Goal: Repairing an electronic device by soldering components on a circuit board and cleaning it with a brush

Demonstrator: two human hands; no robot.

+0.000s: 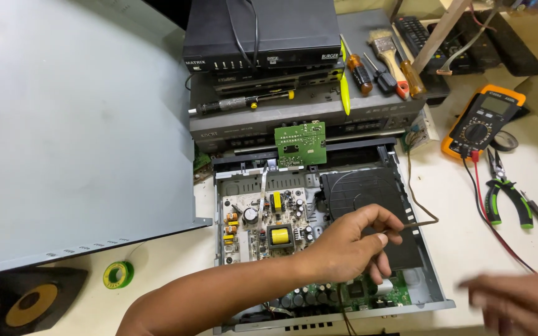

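the person's left hand (350, 246) is reaching across the opened player chassis (434, 283), hovering over the black disc drive (356, 190) on its right half. the fingers (378, 239) are curling narrowly and pinching a thin brown wire (417, 222) between thumb and forefinger; the wire is running out of the pinch to the right, bending at the drive's right edge and climbing up along the chassis wall toward the stacked decks. so the held wire is lying right at the fingertips, extending away from the palm to the right and upward.

the right hand (518, 302) is hanging blurred at the lower right corner, above the white table (456, 186) and well apart from the wire; whether it is open or closed cannot be told, and nothing is showing in it.

just left of the left hand, the power board (269, 227) with its yellow transformer is lying exposed inside the chassis. a small green circuit board (300, 143) is standing at the chassis's far rim. the grey lid (82, 124) is resting to the left, a green solder spool (118, 274) near its front corner. an orange multimeter (484, 118) and green-handled pliers (505, 196) are lying on the table to the right.
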